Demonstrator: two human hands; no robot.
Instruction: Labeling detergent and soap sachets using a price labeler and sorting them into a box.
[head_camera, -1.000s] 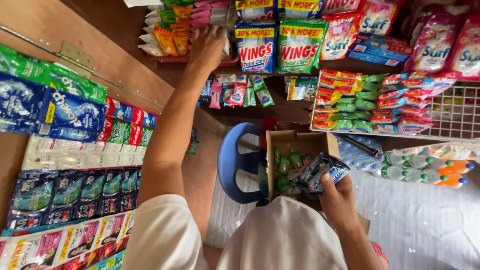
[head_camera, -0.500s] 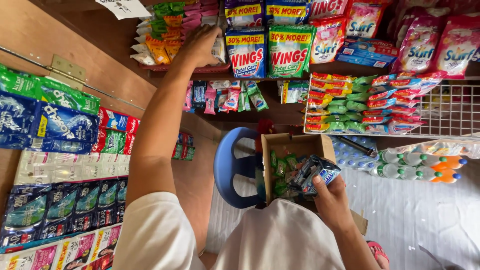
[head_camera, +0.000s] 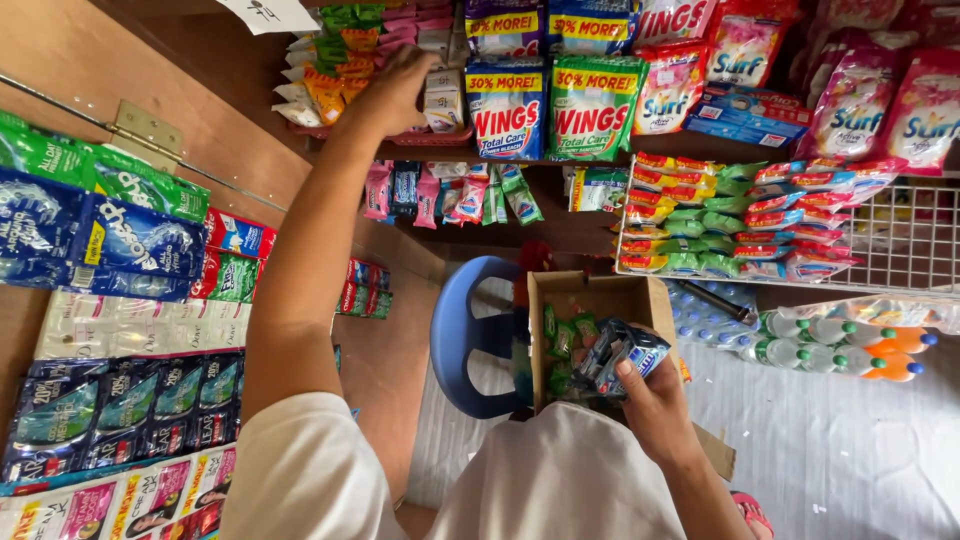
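My left hand (head_camera: 395, 90) reaches up to a shelf tray of small sachets (head_camera: 330, 85) and its fingers rest on a pale sachet pack (head_camera: 440, 100) there. My right hand (head_camera: 650, 400) is low, gripping a bundle of small dark and blue sachets (head_camera: 620, 355) over an open cardboard box (head_camera: 600, 300). Green sachets (head_camera: 562, 340) lie inside the box. The box sits by a blue plastic chair (head_camera: 465, 340).
Large detergent bags (head_camera: 550, 105) stand on the shelf. A white wire rack (head_camera: 900, 240) holds stacked colourful packs (head_camera: 720, 220). Bottles (head_camera: 850, 335) lie below it. Strips of sachets (head_camera: 120, 300) hang on the wooden door at left. A white sheet covers the floor (head_camera: 850, 450).
My left hand has stayed on the shelf sachets while the view shifted slightly. My right hand still holds the sachet bundle over the box.
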